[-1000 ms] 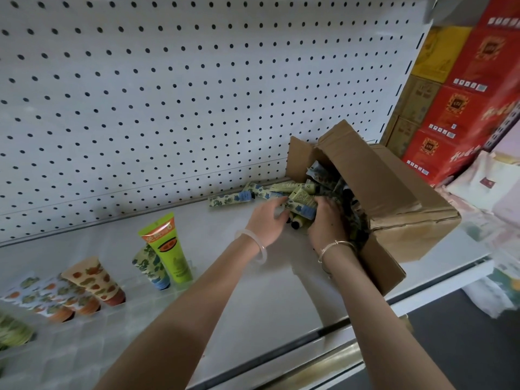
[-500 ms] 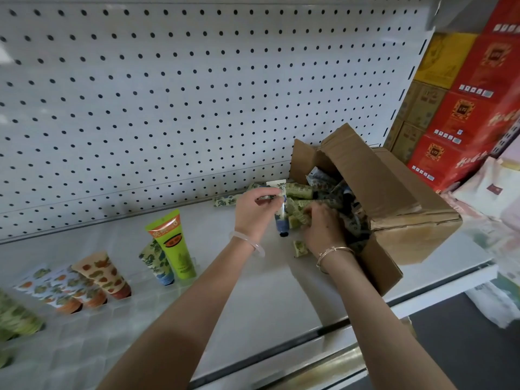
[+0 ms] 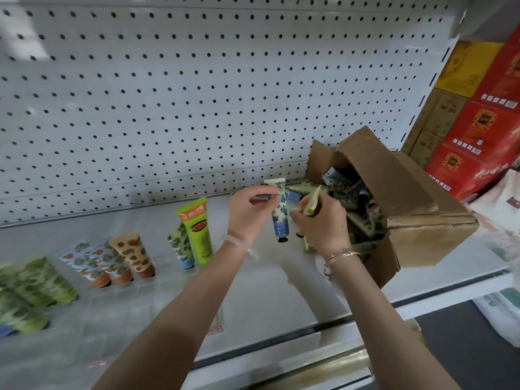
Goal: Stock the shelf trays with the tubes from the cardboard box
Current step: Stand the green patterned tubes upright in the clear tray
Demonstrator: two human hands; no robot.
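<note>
A brown cardboard box (image 3: 416,220) lies tipped on its side at the right of the white shelf, with many small tubes (image 3: 349,198) spilling from its mouth. My left hand (image 3: 250,212) pinches a cream and blue floral tube (image 3: 280,212), held upright with its dark cap down. My right hand (image 3: 323,220) grips a green tube (image 3: 312,204) right beside it, in front of the box mouth. Clear shelf trays (image 3: 118,294) at the left hold several standing tubes.
A tall lime-green tube (image 3: 197,229) and a blue floral one (image 3: 181,246) stand in the tray row. Orange-patterned tubes (image 3: 132,254) and blurred green ones (image 3: 33,288) stand further left. White pegboard (image 3: 197,94) backs the shelf. Red cartons (image 3: 484,130) are stacked at right.
Both hands have lifted out of the tube pile. The left hand took up the blue floral tube and raised it; the right hand now grips a green tube.
</note>
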